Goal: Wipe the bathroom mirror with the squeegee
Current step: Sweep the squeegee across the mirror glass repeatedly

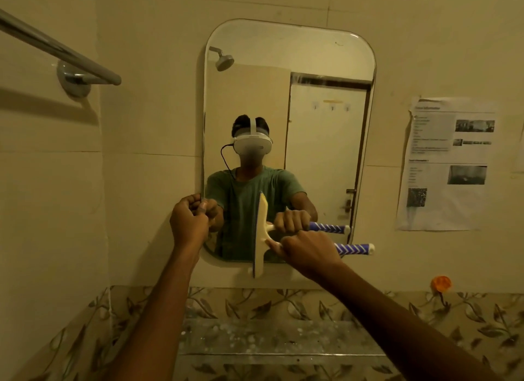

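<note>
A rounded rectangular mirror (326, 54) hangs on the beige wall ahead. My right hand (309, 251) grips the squeegee (259, 244) by its blue-and-white patterned handle (355, 248), which points right. The squeegee's cream blade stands vertical against the lower part of the glass, its bottom end overhanging the mirror's lower edge. My left hand (188, 224) is closed on the mirror's lower left edge, fingers curled around the rim. Both hands and the squeegee are reflected in the glass.
A chrome towel bar (61, 50) juts from the wall at the upper left. A printed paper sheet (445, 165) is stuck to the wall on the right. A glass shelf (278, 338) sits below the mirror, and an orange hook (441, 283) at the lower right.
</note>
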